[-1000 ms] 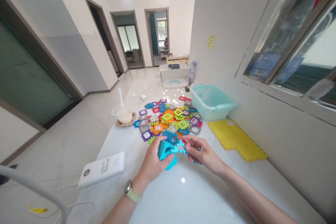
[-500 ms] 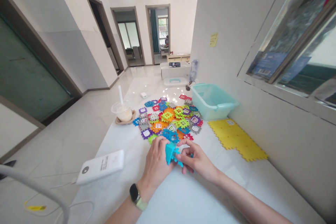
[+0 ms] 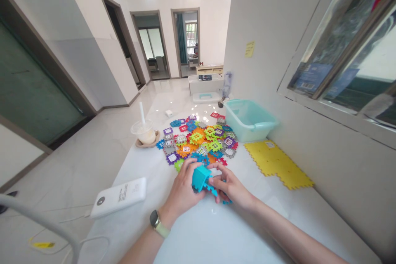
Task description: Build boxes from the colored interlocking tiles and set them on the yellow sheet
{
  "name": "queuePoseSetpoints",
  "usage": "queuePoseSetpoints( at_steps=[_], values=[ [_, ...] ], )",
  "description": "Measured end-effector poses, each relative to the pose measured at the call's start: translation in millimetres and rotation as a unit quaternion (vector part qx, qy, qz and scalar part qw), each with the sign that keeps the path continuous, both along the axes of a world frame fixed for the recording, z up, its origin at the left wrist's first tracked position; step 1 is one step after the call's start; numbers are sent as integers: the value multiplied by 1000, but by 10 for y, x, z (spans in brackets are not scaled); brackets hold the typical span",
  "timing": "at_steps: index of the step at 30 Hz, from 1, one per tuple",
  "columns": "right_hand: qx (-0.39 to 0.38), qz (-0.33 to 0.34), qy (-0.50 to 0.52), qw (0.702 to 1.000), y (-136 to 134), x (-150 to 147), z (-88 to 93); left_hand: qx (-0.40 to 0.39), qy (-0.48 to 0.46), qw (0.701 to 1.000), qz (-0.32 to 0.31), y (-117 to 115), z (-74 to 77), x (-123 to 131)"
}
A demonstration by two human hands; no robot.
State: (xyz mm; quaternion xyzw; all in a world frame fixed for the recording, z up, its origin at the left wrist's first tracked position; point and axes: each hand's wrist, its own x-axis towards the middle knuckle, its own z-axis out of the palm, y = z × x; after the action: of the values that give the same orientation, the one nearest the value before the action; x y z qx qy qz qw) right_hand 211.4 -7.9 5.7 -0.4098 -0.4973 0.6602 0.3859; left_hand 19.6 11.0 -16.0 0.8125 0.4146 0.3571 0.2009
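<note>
A light-blue assembly of interlocking plastic building pieces [image 3: 200,176] is held over the white table, in front of the pile. My left hand [image 3: 185,183] wraps round its left side, thumb beneath. At its right edge, my right hand [image 3: 230,185] has curled fingers on a jagged-edged part of the same assembly. Part of the assembly is hidden by the fingers. Another bit of blue shows under my right hand, too covered to make out. Beyond both hands lies a heap of colourful notched plastic pieces [image 3: 198,138], several with window shapes.
A turquoise basin [image 3: 250,126] stands at the right by the wall, with a yellow jagged-edged sheet [image 3: 276,165] before it. On the left are a lidded cup with a straw [image 3: 144,132] in a cardboard holder and a white power bank [image 3: 119,197] with a cable.
The light-blue assembly has turned slightly, showing more of its broad top face. Both hands keep hold of it and have shifted a little. The camera view has moved slightly.
</note>
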Motion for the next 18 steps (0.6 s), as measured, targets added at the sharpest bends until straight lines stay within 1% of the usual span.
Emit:
queuePoseSetpoints(
  at_steps=[5, 12, 15, 18],
  values=[
    [-1, 18, -13, 1000, -6, 23, 53, -16, -13, 1000, -18, 42, -18, -54],
    [-1, 27, -28, 999, -19, 9, 19, -35, 9, 998, -46, 78, 65, -155],
    [0, 14, -22, 1000, -24, 13, 12, -36, 10, 997, -67, 78, 105, -160],
    [6, -7, -20, 1000, -23, 22, 35, -39, -4, 997, -70, 64, 133, -121]
  ],
)
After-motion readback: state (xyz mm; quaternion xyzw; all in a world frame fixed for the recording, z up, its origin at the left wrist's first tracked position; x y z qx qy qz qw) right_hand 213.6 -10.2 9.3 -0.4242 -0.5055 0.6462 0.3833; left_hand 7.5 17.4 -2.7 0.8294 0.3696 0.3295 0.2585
